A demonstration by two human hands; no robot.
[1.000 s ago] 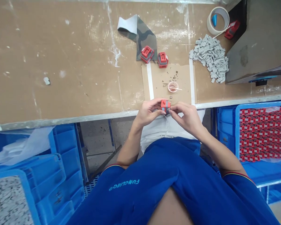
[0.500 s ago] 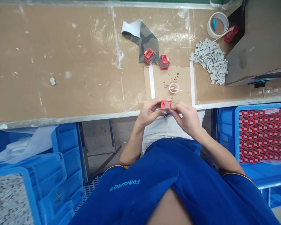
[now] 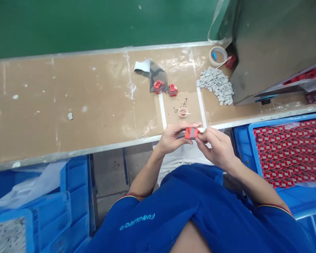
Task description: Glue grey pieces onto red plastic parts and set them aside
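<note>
Between my hands, just over the table's front edge, is a red plastic block (image 3: 189, 133) with a grey band across it. My left hand (image 3: 171, 137) grips its left side between thumb and fingers. The fingertips of my right hand (image 3: 216, 144) are pinched at its right end; whether a small part sits between them is hidden. Beyond the block stands a small cup (image 3: 183, 112) with reddish contents and a thin white stick. Farther back are two similar blocks, a left red block (image 3: 158, 86) on a camouflage cloth strip (image 3: 158, 74) and a right red block (image 3: 173, 90).
A heap of small grey pieces (image 3: 216, 84) lies at the right, near a tape roll (image 3: 210, 58) and a dark metal box (image 3: 263, 52). Blue crates flank me; the right blue crate (image 3: 252, 147) holds rows of red parts, the lower left crate (image 3: 28, 225) grey pieces.
The view has tilted up and shifted right, showing more green surface behind the table. Both hands still hold the red block, which has turned slightly.
</note>
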